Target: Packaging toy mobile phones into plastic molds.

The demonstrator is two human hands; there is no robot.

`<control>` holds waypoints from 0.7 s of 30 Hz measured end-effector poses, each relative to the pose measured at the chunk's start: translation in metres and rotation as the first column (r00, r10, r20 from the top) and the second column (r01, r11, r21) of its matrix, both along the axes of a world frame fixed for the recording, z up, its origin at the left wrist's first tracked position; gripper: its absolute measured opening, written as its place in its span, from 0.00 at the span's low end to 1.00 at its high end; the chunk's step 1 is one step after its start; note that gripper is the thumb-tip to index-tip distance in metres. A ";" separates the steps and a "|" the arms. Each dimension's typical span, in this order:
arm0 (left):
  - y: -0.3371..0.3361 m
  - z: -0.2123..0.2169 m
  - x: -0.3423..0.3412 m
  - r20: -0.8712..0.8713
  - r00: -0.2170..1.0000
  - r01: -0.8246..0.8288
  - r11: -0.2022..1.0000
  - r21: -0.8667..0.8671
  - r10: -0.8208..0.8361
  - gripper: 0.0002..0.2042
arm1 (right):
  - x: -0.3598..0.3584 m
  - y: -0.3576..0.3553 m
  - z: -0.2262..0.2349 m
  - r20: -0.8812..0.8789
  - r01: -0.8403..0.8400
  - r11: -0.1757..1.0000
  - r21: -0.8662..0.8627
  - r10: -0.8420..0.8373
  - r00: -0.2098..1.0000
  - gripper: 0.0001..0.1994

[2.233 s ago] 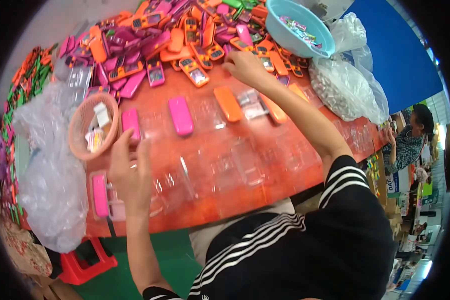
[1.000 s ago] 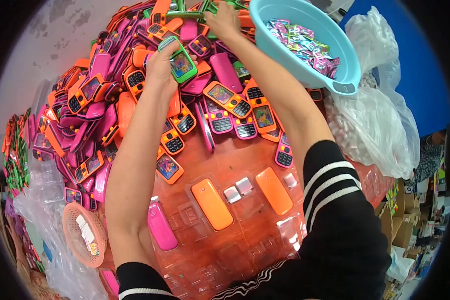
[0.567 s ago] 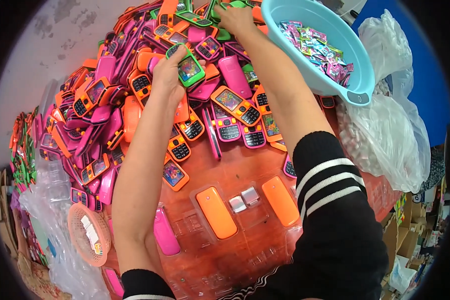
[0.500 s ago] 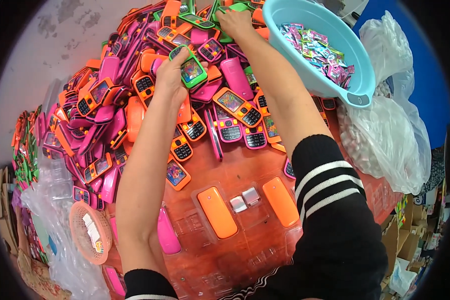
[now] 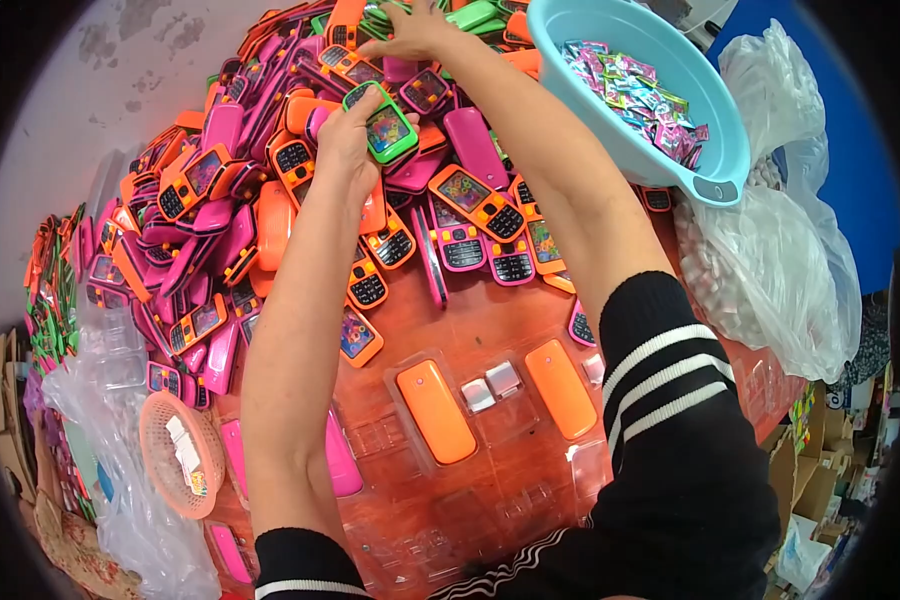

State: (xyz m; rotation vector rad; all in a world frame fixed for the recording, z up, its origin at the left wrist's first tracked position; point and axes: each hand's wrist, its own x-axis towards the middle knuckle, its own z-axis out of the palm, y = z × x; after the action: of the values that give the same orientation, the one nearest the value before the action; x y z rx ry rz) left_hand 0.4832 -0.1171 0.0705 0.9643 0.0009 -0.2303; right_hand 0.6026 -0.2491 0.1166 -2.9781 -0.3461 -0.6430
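Note:
A green toy phone (image 5: 387,133) with a picture screen is gripped in my left hand (image 5: 346,140), over the front of a large heap of toy phones (image 5: 210,215) in orange, pink and green. My right hand (image 5: 417,30) is stretched to the far side of the heap, fingers spread, over several green toy phones (image 5: 473,16). Nothing shows in its grasp, though the fingertips run close to the picture's upper edge. Close to my left hand, an orange toy phone (image 5: 477,203) rests face up at the heap's front edge.
Orange toy phones (image 5: 437,412) lie face down in clear plastic trays on the red table (image 5: 450,325). Small silvery squares (image 5: 490,387) sit between them. A blue basin (image 5: 715,120) of small packets stands far right, beside clear bags (image 5: 770,270). A peach basket (image 5: 155,455) is at left.
My right hand has moved left across the far side of the heap and its fingers have spread. My left hand still holds the green toy phone, almost unmoved.

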 end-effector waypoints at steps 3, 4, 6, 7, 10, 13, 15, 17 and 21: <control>0.022 -0.023 -0.002 -0.026 0.999 -0.025 1.000 -0.016 0.025 0.09 | -0.045 0.034 -0.013 -0.123 0.194 0.981 0.013 -0.191 0.974 0.49; -0.012 -0.019 -0.002 -0.013 0.998 0.053 0.998 -0.045 -0.053 0.09 | 0.004 -0.032 -0.032 -0.143 0.113 0.946 0.304 -0.072 0.987 0.46; 0.003 -0.019 -0.006 0.003 1.000 0.010 1.000 0.005 -0.010 0.10 | -0.024 -0.019 -0.041 0.142 -0.082 0.830 0.552 0.003 0.990 0.38; 0.011 -0.018 -0.008 0.025 1.000 -0.008 0.999 0.043 0.007 0.12 | -0.072 -0.005 0.004 -0.136 0.155 0.700 0.697 -0.084 0.987 0.29; 0.003 -0.016 0.000 0.036 0.999 -0.017 1.000 -0.004 0.017 0.12 | -0.060 -0.017 -0.015 0.063 0.133 0.796 0.590 -0.210 0.976 0.28; 0.002 -0.018 0.002 0.000 0.997 -0.083 0.994 -0.070 0.083 0.12 | -0.082 -0.018 -0.008 0.186 0.017 0.795 0.607 -0.163 0.969 0.24; 0.004 -0.018 0.002 0.024 0.997 -0.065 0.994 -0.093 0.068 0.14 | -0.091 -0.022 -0.014 0.252 -0.106 0.752 0.650 -0.082 0.964 0.24; 0.000 -0.007 -0.013 0.102 0.988 -0.084 0.956 -0.282 0.117 0.22 | -0.121 -0.023 0.000 0.057 -0.165 0.427 0.889 0.255 0.965 0.25; -0.004 0.026 -0.081 0.192 0.958 0.263 0.918 -0.298 -0.212 0.38 | -0.198 -0.033 0.030 -0.346 0.086 0.483 0.872 0.480 0.807 0.25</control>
State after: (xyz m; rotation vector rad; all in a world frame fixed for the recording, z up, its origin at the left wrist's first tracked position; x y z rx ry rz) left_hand 0.4026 -0.1209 0.0966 0.6527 -0.2926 -0.3676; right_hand 0.4046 -0.2818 0.1470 -1.9168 -0.2227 0.1332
